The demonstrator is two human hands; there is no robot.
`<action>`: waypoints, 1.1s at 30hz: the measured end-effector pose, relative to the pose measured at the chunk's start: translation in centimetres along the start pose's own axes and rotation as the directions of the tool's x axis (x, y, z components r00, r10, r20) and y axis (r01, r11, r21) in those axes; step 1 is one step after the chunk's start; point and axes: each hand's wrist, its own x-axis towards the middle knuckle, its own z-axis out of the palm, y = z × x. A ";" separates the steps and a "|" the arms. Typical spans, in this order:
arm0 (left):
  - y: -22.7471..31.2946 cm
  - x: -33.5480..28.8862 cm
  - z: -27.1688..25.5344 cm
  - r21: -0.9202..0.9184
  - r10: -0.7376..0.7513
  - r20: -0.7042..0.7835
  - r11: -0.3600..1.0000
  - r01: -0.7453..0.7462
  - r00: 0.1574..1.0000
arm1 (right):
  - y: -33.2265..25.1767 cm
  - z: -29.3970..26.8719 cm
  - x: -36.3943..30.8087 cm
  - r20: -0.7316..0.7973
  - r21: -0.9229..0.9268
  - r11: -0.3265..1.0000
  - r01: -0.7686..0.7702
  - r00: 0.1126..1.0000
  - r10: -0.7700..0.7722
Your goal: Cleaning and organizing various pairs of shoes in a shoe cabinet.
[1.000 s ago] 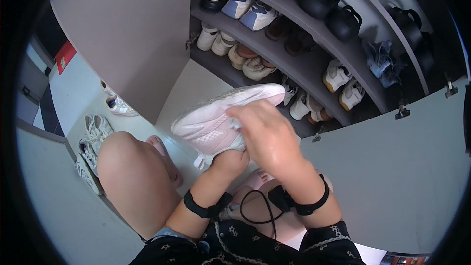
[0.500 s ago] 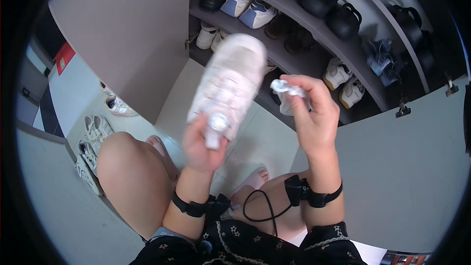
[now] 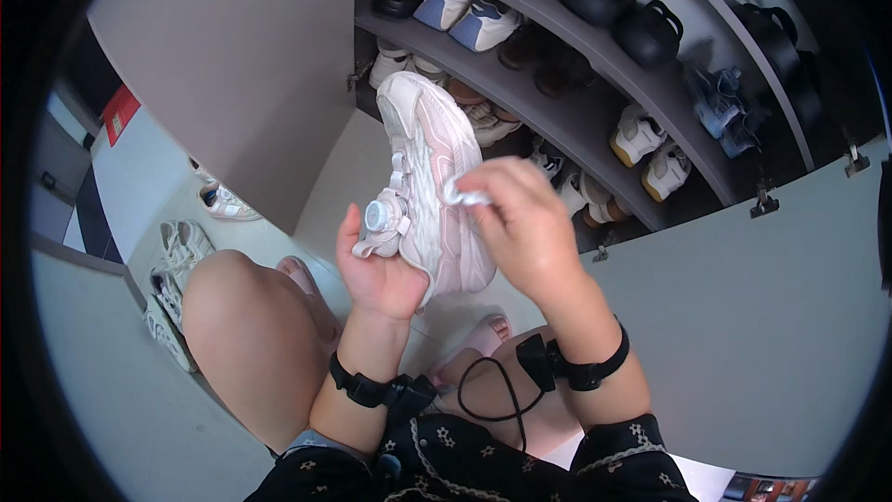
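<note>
My left hand (image 3: 379, 270) holds a pale pink and white sneaker (image 3: 429, 177) by its heel end, toe pointing up and away. The shoe has a round dial fastener on its side. My right hand (image 3: 522, 228) pinches a small crumpled white wipe (image 3: 462, 193) and presses it against the shoe's side. Both wrists wear black bands, and a thin black cable loops from the right band.
An open shoe cabinet (image 3: 595, 65) with curved dark shelves holds several pairs of shoes ahead. Its grey door (image 3: 743, 316) stands to the right. Loose sneakers (image 3: 177, 260) lie on the floor at left. My bare knee (image 3: 242, 335) and a pink slipper (image 3: 474, 344) are below.
The sneaker turned from sole-facing to side-facing and came lower. My right hand, which held the wipe apart from the shoe, moved left and now presses it on the shoe.
</note>
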 end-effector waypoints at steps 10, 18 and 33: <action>2.2 3.5 -10.4 0.061 0.148 -0.411 0.989 -0.135 0.900 | -0.5 0.6 -1.3 0.533 -0.059 0.994 -0.089 0.839 0.107; 6.7 -0.6 -24.4 0.308 0.319 -0.724 0.943 -0.127 0.612 | -1.3 2.2 0.2 0.542 -0.088 0.992 -0.085 0.832 0.119; 13.9 -6.5 -35.9 0.770 0.440 -0.626 0.216 0.601 0.644 | -3.0 4.7 1.8 0.593 0.056 0.997 -0.058 0.805 0.013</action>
